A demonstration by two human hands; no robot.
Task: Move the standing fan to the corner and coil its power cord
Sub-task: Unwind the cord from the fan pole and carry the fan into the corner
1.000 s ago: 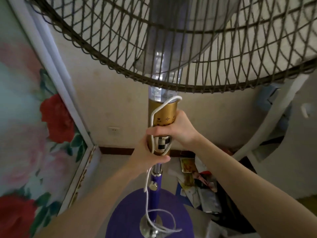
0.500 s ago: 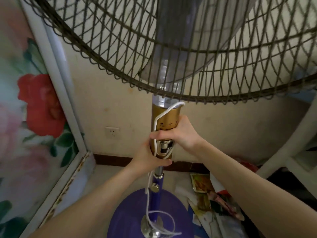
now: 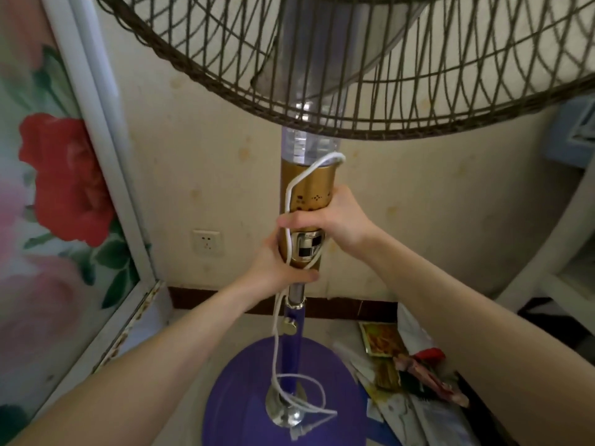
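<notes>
Gripping gold fan column [image 3: 307,185] — right hand [image 3: 335,217] above, left hand [image 3: 277,268] below, both closed, white power cord [image 3: 276,336] trailing to purple base [image 3: 238,410].

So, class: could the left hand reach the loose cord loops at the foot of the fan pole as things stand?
Probably yes, once it lets go. The left hand grips the gold column, and the cord loops lie uncovered on the purple base directly below, though far down.

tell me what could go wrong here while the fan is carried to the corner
1. The white cord hangs loose and loops around the purple base; it could snag or trip a foot.
2. Papers lie beside the base, so the fan might land tilted.
3. Left hand and right hand grip only the gold column; the grille may sway.
</notes>
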